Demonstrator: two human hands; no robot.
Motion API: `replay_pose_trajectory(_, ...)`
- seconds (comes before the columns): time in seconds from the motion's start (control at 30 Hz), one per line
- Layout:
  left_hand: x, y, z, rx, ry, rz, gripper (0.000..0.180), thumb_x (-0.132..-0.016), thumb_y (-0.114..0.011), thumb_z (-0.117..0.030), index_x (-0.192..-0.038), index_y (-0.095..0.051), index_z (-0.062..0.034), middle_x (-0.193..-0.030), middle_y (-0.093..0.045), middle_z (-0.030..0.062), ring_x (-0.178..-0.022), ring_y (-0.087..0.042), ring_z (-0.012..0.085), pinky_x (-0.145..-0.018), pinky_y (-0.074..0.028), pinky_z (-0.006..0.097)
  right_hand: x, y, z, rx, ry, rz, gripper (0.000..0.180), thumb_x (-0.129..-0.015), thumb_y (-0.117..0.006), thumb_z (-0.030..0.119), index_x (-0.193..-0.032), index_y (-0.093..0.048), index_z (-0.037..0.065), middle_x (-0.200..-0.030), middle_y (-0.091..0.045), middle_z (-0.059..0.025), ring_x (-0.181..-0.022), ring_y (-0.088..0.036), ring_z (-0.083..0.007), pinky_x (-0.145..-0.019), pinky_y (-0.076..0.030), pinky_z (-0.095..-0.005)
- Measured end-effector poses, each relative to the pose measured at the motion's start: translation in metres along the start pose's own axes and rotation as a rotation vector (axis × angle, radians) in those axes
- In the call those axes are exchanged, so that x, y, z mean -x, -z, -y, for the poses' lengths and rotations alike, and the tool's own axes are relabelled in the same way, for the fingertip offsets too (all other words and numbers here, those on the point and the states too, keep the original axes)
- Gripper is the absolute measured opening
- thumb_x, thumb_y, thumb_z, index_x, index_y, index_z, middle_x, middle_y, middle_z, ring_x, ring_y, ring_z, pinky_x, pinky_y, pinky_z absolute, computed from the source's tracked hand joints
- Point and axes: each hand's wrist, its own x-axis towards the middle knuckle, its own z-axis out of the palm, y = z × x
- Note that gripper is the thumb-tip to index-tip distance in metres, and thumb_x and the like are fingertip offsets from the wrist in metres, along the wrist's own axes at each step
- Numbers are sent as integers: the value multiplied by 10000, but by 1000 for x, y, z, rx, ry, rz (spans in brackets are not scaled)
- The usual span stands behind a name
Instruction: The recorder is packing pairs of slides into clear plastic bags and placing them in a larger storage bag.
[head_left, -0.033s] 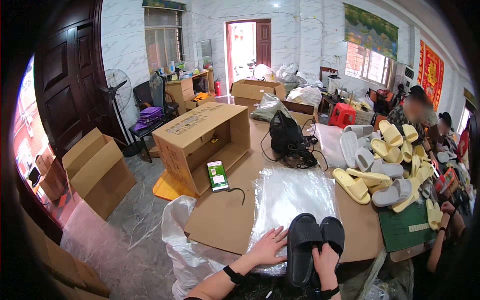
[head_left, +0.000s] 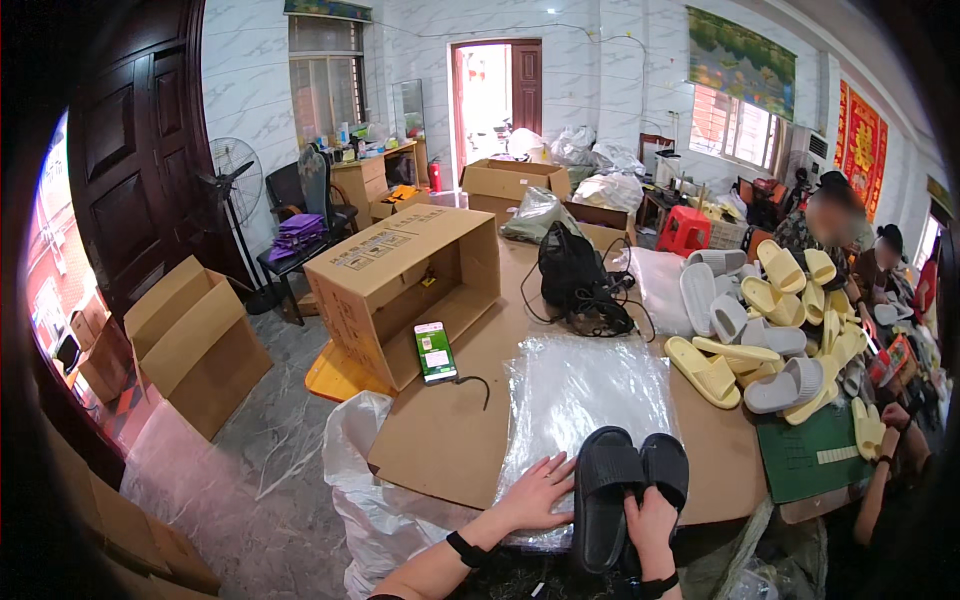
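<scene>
My right hand (head_left: 655,518) grips a pair of black slippers (head_left: 608,462), its fingers at the strap openings. The pair is held side by side over the near edge of the table, toes pointing away from me. My left hand (head_left: 538,494) lies flat with fingers spread on a stack of clear plastic bags (head_left: 590,385), just left of the slippers. The bags rest on a brown cardboard sheet (head_left: 435,440). Right of the bags is a heap of cream slippers (head_left: 705,372) and grey slippers (head_left: 785,388).
Beyond the bags sit a phone (head_left: 434,352), an open cardboard box (head_left: 400,260) on its side and a black bag (head_left: 575,275) with cords. A green cutting mat (head_left: 800,455) lies at right, beside another person's arm (head_left: 880,490). White plastic sacking (head_left: 370,500) hangs at the near left.
</scene>
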Motion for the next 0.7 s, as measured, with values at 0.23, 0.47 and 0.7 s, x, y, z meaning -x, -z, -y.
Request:
replay_pose_trajectory(0.23,0,-1,1,13,-16,-38,713,-852,-597,-529,-1394,-495,-77,-1544,-338,191,-1452,-261,375,-1190,-224,502,0,-2,1,-31,16,-36,374,-885,-633,370,-821,-542,12,-766,-616,-221,-713,-622,-440,-646,-477,-537)
replay_pose_trajectory(0.47,0,-2,1,9,-19,-27,711,-852,-597,-530,-1390,-500,-76,-1542,-338,197,-1453,-259,376,-1192,-221,493,1,-1,2,-40,7,-60,348,-890,-632,351,-823,-561,17,-736,-624,-212,-705,-623,-435,-643,-474,-533)
replay_pose_trajectory(0.7,0,0,0,3,-18,-40,715,-853,-595,-533,-1384,-501,-63,-1543,-338,197,-1458,-251,371,-1193,-218,492,1,-3,-1,-42,31,-88,355,-895,-632,358,-808,-558,21,-724,-616,-208,-692,-617,-435,-633,-469,-523)
